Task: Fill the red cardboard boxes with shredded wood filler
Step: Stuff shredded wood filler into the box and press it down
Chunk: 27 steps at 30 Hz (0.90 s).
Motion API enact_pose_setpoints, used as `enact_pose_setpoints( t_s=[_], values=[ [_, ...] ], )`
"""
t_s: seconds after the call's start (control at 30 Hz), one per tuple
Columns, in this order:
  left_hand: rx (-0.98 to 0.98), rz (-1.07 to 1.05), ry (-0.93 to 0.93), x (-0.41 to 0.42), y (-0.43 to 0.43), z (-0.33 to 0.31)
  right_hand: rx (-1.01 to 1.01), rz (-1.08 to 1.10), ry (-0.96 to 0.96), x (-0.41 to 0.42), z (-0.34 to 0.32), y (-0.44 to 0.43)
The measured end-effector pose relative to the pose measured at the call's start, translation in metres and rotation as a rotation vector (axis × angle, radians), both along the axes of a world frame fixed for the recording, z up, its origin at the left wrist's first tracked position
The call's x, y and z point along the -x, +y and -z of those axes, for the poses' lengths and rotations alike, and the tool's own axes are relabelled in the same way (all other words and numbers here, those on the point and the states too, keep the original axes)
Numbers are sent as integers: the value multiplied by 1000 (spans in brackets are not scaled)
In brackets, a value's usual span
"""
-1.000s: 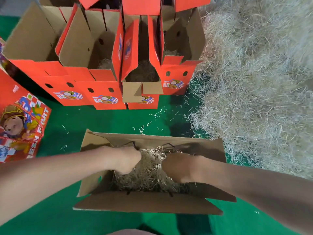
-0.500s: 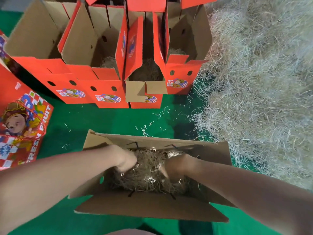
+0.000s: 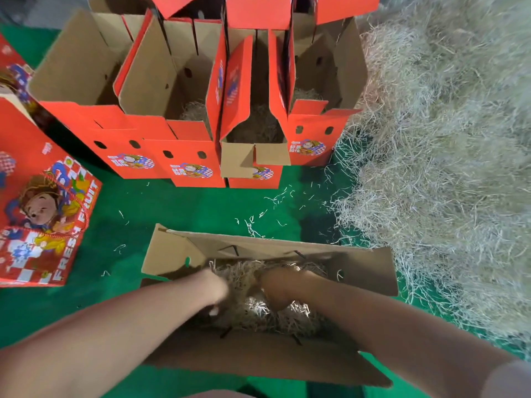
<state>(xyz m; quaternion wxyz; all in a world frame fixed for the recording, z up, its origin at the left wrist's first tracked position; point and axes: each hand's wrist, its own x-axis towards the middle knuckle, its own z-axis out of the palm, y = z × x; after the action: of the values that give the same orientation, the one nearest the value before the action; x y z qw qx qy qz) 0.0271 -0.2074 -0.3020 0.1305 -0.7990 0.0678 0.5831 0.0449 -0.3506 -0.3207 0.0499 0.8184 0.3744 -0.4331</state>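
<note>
An open cardboard box lies in front of me on the green floor, its flaps spread and its brown inside showing. Shredded wood filler covers its bottom. Both my hands are down inside it. My left hand presses into the filler on the left side, fingers pointing down. A short gap away, my right hand pushes into the filler in the middle, its fingertips buried in the strands.
A big heap of loose filler takes up the right side. Several open red boxes stand in a row behind, some holding filler. A printed red box sits at the left. Stray strands dot the green mat.
Both hands have sunk deeper into the box and pushed the filler lower. The view has tilted slightly, so the row of red boxes sits lower in frame.
</note>
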Motion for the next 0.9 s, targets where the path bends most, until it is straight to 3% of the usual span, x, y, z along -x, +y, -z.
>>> enact_pose_setpoints(
  t_s=[0.1,0.17,0.23,0.3,0.4,0.5,0.6,0.63,0.7,0.77,0.9],
  values=[
    [250,-240,-267,-5,-4,4,-101,13,-240,2,-17,4],
    [326,-297,-314,-4,-9,8,-16,34,-298,6,-21,1],
    [268,-143,-281,-2,-4,17,158,-68,-209,12,-17,-8],
    [170,-122,-212,-1,3,24,281,-227,1,18,-10,-19],
    [102,-108,-171,-2,7,20,166,-172,161,28,-7,-32],
    [219,310,-259,-2,-8,5,37,19,-96,26,-12,-30],
    [416,436,-418,-4,-20,7,193,102,-294,13,-22,-34],
    [428,409,-418,-4,-20,12,273,35,-280,10,-21,-39],
    [239,336,-249,-2,-15,19,410,-108,-197,10,-18,-51],
    [67,312,-71,-1,-4,21,453,-104,-129,14,-14,-53],
    [234,245,-102,-15,10,2,185,119,-242,7,-34,-36]
  ],
)
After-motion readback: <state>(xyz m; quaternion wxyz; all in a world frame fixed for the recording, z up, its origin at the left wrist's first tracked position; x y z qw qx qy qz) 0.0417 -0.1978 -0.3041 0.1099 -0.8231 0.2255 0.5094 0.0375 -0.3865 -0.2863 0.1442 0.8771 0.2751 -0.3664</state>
